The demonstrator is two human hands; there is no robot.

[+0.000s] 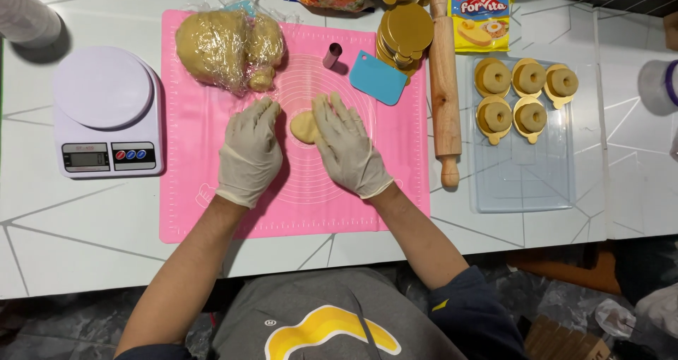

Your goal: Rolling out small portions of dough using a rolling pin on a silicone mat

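Gloved left hand (251,153) flat beside dough piece (304,127), right hand (347,148) pressing it

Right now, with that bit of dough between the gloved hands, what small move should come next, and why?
Probably press it flatter: the dough piece is a thick oval on the pink mat, the right hand on its edge, the left hand beside it.

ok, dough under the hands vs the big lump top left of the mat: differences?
The small dough piece is bare, flattened, and lies between the gloved left hand and right hand. The big dough lump is far larger, wrapped in clear plastic film, and untouched. Both are the same tan colour and sit on the pink mat.
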